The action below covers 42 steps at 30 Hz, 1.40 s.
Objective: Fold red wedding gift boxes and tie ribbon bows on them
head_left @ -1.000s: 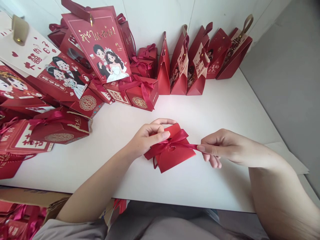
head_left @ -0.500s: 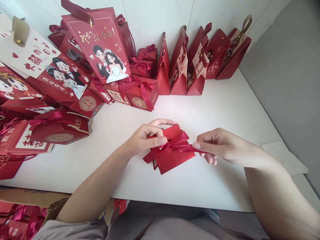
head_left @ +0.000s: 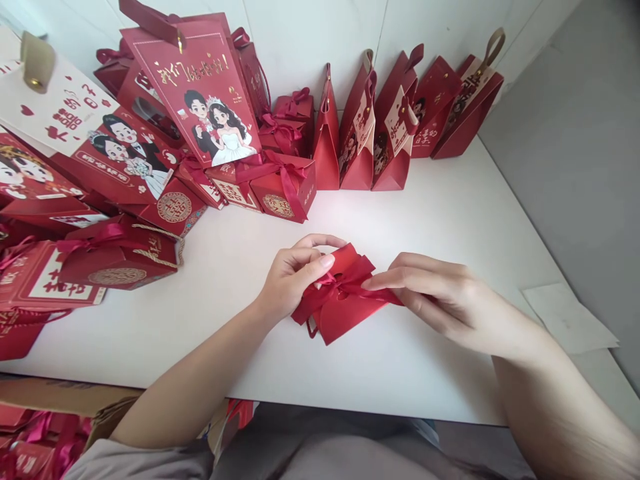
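Note:
A small red gift box [head_left: 345,320] with a wide red satin ribbon [head_left: 357,288] tied over its top sits on the white table in front of me. My left hand [head_left: 300,270] holds the box from its left and far side, the thumb pressing near the knot. A ribbon tail runs rightward from the knot. My right hand [head_left: 425,293] has this tail between its fingers, with one fingertip resting on the ribbon near the knot. A short red cord [head_left: 312,327] shows at the box's lower left side.
Red wedding gift boxes [head_left: 133,257] crowd the left, with a tall printed gift bag [head_left: 195,93] behind. Several peaked boxes [head_left: 327,147] line the wall. White paper [head_left: 570,317] lies at the right. A cardboard carton [head_left: 60,400] with red boxes stands below the table's front edge.
My right hand has moved from pinching the ribbon tail at the right to laying its fingers closer to the knot. My left thumb has shifted slightly up, and the box has turned a little.

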Each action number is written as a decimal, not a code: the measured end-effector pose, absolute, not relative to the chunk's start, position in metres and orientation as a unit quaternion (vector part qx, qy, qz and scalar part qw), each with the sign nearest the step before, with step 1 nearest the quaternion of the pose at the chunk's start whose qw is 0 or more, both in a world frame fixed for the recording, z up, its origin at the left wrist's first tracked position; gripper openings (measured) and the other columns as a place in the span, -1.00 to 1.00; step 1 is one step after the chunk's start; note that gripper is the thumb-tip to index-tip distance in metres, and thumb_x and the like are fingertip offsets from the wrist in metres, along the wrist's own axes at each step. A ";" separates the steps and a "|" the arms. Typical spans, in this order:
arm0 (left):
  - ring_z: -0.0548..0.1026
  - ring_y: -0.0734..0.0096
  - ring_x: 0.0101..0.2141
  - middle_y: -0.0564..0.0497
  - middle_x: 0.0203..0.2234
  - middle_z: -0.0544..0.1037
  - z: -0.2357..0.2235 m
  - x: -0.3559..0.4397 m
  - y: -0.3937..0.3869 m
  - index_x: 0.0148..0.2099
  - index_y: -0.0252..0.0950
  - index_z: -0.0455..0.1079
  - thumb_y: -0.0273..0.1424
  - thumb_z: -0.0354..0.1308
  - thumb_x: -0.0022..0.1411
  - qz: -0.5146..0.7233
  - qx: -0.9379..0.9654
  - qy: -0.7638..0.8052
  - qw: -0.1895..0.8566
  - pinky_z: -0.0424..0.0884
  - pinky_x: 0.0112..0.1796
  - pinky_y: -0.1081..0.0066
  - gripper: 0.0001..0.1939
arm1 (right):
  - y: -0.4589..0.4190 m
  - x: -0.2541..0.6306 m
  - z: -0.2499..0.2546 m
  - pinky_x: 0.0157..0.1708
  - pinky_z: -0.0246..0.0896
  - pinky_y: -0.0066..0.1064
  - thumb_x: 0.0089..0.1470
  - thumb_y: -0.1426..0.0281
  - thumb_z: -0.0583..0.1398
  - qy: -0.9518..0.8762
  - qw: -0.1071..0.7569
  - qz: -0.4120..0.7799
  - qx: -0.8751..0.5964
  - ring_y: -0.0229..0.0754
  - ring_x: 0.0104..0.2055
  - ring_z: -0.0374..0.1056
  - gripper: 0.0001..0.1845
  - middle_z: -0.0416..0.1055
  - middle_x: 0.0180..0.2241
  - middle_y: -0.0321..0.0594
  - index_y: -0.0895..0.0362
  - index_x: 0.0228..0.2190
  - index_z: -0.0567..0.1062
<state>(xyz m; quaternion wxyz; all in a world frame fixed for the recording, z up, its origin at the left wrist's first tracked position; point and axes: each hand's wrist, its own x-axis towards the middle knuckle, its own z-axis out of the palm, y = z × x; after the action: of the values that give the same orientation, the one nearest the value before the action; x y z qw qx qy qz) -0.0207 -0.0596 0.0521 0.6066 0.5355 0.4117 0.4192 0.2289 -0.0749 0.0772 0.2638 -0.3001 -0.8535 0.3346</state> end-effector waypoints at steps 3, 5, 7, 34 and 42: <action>0.48 0.22 -0.06 -0.09 -0.02 0.49 0.051 -0.020 -0.060 -0.57 -0.33 0.42 -0.26 0.21 0.27 0.431 0.522 0.414 0.609 0.41 -0.07 0.29 -0.61 | -0.075 0.230 0.079 -0.27 0.35 -0.42 0.31 0.56 0.01 -0.815 0.289 0.375 -0.336 -0.24 -0.23 0.43 -0.61 0.48 -0.21 -0.19 0.01 -0.05 0.55; 0.47 0.24 -0.06 -0.08 -0.02 0.48 0.051 -0.021 -0.060 -0.56 -0.33 0.44 -0.27 0.21 0.28 0.433 0.516 0.407 0.617 0.41 -0.06 0.30 -0.61 | -0.075 0.231 0.081 -0.29 0.36 -0.45 0.30 0.58 0.00 -0.786 0.301 0.416 -0.344 -0.26 -0.23 0.45 -0.58 0.49 -0.20 -0.22 -0.01 -0.09 0.57; 0.48 0.27 -0.08 -0.07 -0.03 0.48 0.050 -0.021 -0.059 -0.57 -0.33 0.43 -0.26 0.22 0.27 0.434 0.512 0.399 0.625 0.41 -0.07 0.31 -0.61 | -0.074 0.232 0.081 -0.28 0.38 -0.44 0.29 0.61 -0.02 -0.782 0.301 0.439 -0.324 -0.25 -0.19 0.45 -0.53 0.49 -0.15 -0.21 -0.04 -0.07 0.57; 0.48 0.32 -0.12 -0.03 -0.19 0.49 0.041 -0.016 -0.062 -0.60 -0.31 0.29 -0.26 0.19 0.30 0.513 0.547 0.451 0.483 0.39 -0.07 0.32 -0.55 | -0.087 0.209 0.076 -0.46 0.21 -0.45 0.37 0.37 0.05 -0.776 0.301 0.321 -0.451 -0.32 -0.48 0.26 -0.82 0.37 -0.45 -0.32 0.07 -0.22 0.45; 0.49 0.33 -0.11 -0.02 -0.19 0.50 0.043 -0.017 -0.061 -0.61 -0.30 0.28 -0.27 0.20 0.31 0.504 0.553 0.446 0.491 0.39 -0.06 0.32 -0.54 | -0.094 0.200 0.075 -0.37 0.23 -0.45 0.25 0.21 0.22 -0.686 0.302 0.458 -0.479 -0.28 -0.38 0.35 -0.83 0.54 -0.30 -0.35 -0.01 -0.20 0.56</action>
<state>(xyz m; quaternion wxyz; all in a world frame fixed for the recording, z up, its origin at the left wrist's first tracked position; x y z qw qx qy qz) -0.0167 -0.0613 0.0433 0.4911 0.5534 0.4459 0.5037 0.1998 -0.0936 0.0753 0.3020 -0.4786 -0.6856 0.4579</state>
